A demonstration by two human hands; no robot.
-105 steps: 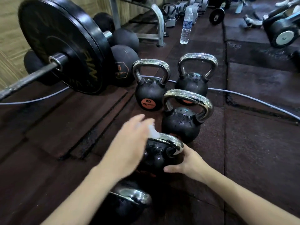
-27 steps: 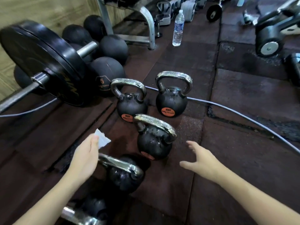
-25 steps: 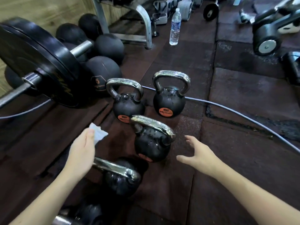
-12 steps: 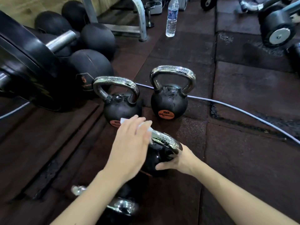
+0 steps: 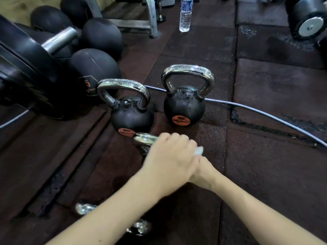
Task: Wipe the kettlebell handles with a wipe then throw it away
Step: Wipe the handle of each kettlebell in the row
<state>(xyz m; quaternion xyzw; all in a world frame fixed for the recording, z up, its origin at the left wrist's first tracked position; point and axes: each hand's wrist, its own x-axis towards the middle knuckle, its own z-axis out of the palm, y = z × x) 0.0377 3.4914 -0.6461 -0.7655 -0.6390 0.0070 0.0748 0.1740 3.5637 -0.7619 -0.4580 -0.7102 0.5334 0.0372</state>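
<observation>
While rubbing near kettlebell handle (image 5: 145,139), clenched left grip (image 5: 169,156) on wipe (image 5: 199,150); apparently braced it from four o'clock with right grip (image 5: 205,174), closure untellable.

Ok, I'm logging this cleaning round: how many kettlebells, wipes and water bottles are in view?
kettlebells: 4
wipe: 1
water bottle: 1
Total: 6

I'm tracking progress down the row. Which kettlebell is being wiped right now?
The near kettlebell, mostly hidden under the hands: the left hand rubs the wipe along its handle. The two upright kettlebells behind it, with orange labels, stand untouched.
</observation>
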